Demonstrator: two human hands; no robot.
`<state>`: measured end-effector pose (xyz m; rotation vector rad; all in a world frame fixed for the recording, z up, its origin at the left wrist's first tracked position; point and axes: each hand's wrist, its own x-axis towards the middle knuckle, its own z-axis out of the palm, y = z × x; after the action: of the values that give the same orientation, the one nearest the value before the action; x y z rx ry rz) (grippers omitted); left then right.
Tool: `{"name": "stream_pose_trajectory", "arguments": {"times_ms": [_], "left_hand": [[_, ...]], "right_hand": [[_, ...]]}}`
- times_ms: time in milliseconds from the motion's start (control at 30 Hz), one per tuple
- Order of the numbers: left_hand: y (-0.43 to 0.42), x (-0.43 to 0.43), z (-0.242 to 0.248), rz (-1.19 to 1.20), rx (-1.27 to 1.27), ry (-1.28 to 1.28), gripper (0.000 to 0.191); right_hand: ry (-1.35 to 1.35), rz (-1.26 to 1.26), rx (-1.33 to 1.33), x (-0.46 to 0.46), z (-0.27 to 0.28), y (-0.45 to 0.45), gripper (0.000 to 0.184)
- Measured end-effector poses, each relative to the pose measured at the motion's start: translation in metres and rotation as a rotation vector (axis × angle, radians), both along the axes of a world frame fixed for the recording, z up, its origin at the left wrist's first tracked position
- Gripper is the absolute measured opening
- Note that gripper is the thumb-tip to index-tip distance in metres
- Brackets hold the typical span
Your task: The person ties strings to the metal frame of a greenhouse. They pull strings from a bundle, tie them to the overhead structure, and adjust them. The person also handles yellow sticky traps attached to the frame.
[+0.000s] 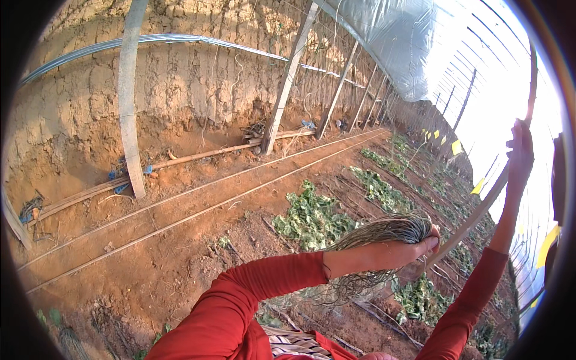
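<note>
My left hand [425,243] is closed around one end of a thick bundle of thin grey-green twine [382,231], whose loose strands hang down over and below my forearm. My right hand [522,144] is raised high at the right, its fingers curled against a long upright pole [477,213]. The pole runs from beside the twine up past the hand, which hides part of it. Bright light behind the right hand blurs its finger detail.
Cut or wilted leafy plants [315,216] lie in rows on the soil. Two long thin lines [180,227] run along the dirt path. Slanted posts [130,99] stand by the earthen wall [175,90]. Yellow cards [456,147] hang near the plastic film [396,45].
</note>
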<state>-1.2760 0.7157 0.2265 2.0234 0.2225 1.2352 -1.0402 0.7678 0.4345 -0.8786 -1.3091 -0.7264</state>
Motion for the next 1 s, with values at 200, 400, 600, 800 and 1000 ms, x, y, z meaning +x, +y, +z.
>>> {"name": "stream_pose_trajectory", "arguments": {"times_ms": [200,400,600,800,1000], "left_hand": [[-0.037,-0.105,-0.049,-0.687,-0.816,-0.165,0.022],[-0.103,-0.329,-0.126,-0.540,-0.481,-1.427,0.016],[-0.213,-0.467,-0.183,0.170,0.120,-1.572,0.033],[-0.234,-0.477,-0.185,0.845,0.080,-1.442,0.039],[-0.250,-0.472,-0.162,1.246,-0.016,-1.306,0.041]], "right_hand": [[-0.083,0.025,-0.521,-0.034,-0.080,0.033,0.047],[0.292,0.719,-1.448,-0.021,-0.242,0.034,0.035],[0.767,0.944,-1.479,-0.048,-0.364,0.030,0.033],[0.827,1.321,-1.294,-0.138,-0.365,0.026,0.030],[0.742,1.455,-1.298,-0.219,-0.381,0.000,0.032]]}}
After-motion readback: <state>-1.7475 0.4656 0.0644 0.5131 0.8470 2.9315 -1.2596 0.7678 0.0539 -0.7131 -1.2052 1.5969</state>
